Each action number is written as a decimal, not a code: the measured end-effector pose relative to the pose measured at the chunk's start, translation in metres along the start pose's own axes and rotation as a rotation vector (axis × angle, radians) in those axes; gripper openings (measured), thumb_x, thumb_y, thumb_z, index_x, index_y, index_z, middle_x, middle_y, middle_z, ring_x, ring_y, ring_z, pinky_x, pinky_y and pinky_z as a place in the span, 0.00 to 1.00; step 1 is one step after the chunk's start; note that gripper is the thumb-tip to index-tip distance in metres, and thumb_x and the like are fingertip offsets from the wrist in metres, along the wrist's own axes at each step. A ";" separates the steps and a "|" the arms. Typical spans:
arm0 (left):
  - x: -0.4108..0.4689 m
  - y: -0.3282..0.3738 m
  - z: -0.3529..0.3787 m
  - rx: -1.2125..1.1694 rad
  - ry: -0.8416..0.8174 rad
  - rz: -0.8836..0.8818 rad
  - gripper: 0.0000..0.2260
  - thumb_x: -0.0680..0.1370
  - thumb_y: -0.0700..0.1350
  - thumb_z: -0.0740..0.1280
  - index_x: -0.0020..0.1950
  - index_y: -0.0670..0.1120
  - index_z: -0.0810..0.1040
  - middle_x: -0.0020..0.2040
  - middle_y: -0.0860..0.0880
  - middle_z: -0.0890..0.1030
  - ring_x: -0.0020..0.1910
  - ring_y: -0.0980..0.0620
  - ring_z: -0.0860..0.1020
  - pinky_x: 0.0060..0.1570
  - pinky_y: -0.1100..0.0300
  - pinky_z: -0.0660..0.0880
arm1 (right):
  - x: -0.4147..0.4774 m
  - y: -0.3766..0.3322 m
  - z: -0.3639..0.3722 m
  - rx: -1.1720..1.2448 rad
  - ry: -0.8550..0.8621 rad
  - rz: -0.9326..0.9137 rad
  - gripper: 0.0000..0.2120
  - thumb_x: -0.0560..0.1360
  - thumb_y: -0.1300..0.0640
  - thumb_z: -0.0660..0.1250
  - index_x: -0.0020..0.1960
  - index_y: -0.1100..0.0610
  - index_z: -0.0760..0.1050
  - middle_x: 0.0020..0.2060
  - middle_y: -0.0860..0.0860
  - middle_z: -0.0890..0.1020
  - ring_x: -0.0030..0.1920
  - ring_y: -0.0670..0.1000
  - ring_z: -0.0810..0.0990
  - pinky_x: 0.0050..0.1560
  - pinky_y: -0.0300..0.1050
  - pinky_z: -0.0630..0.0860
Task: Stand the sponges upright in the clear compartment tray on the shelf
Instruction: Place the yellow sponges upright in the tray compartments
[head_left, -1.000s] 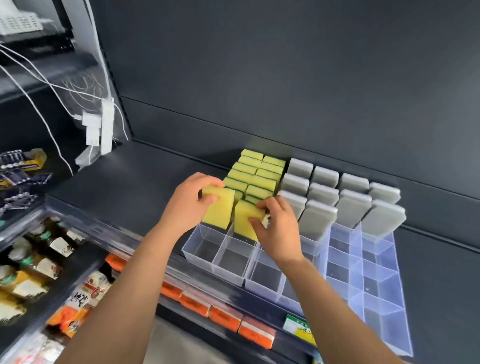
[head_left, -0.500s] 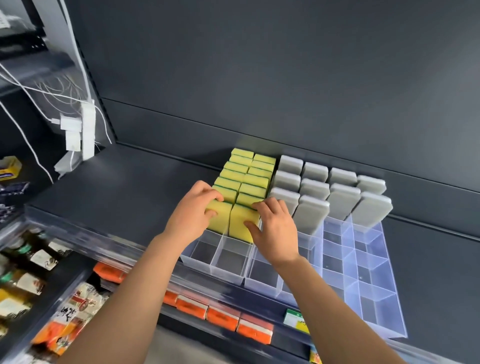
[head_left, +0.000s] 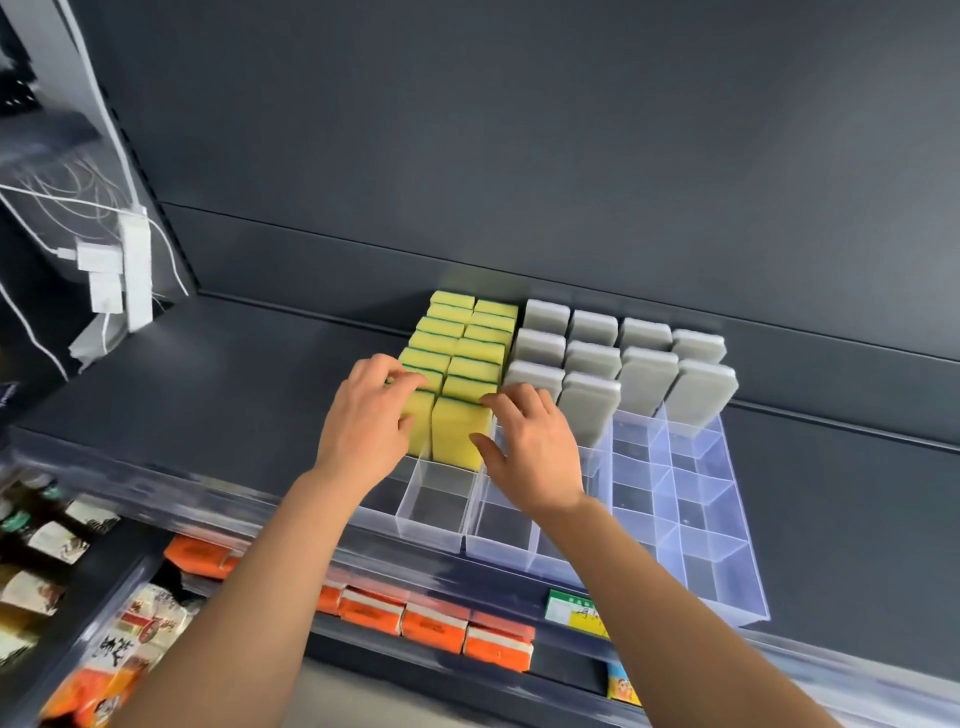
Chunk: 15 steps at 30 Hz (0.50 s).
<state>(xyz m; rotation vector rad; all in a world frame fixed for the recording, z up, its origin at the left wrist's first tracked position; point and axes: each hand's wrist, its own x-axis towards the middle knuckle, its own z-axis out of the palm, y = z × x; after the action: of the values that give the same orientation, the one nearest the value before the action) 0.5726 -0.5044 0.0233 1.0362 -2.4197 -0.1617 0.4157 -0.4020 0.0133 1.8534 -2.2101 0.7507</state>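
The clear compartment tray (head_left: 698, 525) lies on the dark shelf. Its back rows hold upright yellow sponges (head_left: 470, 340) on the left and grey sponges (head_left: 592, 364) on the right. Two more yellow sponges stand in the row in front of them. My left hand (head_left: 366, 421) grips the left one (head_left: 420, 423), fingers curled over its top and thumb on its face. My right hand (head_left: 532, 449) has spread, relaxed fingers, and its index tip and thumb touch the right one (head_left: 460, 431).
Several front compartments (head_left: 434, 506) hold nothing. A white power strip with plugs and cables (head_left: 122, 280) hangs at the left. Orange packets (head_left: 434, 626) and other goods fill the lower shelf. The shelf's back wall (head_left: 519, 182) rises just behind the sponges.
Both yellow sponges have gone down into their compartments and now stand upright. My right hand has loosened its grip and spread its fingers. The view has shifted a little to the left.
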 end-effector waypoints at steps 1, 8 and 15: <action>-0.001 0.005 -0.001 0.017 0.014 0.008 0.18 0.68 0.34 0.72 0.57 0.44 0.79 0.53 0.45 0.75 0.54 0.44 0.72 0.51 0.50 0.74 | -0.002 0.003 -0.003 -0.018 0.003 0.004 0.17 0.70 0.54 0.72 0.56 0.59 0.77 0.49 0.56 0.79 0.49 0.59 0.76 0.47 0.51 0.75; -0.002 0.076 0.008 0.108 0.042 0.164 0.15 0.68 0.36 0.73 0.54 0.41 0.80 0.51 0.44 0.79 0.51 0.41 0.75 0.48 0.48 0.74 | -0.046 0.052 -0.046 -0.134 0.032 0.121 0.15 0.73 0.53 0.69 0.57 0.57 0.77 0.54 0.54 0.79 0.53 0.58 0.76 0.53 0.52 0.72; -0.010 0.183 0.039 0.093 -0.045 0.259 0.15 0.71 0.39 0.72 0.57 0.43 0.79 0.55 0.45 0.79 0.56 0.44 0.74 0.53 0.50 0.73 | -0.118 0.129 -0.109 -0.236 0.003 0.274 0.18 0.75 0.51 0.65 0.63 0.56 0.72 0.61 0.53 0.75 0.60 0.56 0.72 0.61 0.48 0.67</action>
<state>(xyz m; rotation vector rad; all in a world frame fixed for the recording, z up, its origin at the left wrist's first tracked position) 0.4417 -0.3721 0.0396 0.7543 -2.5959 0.0168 0.2967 -0.2335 0.0212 1.4597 -2.4596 0.5035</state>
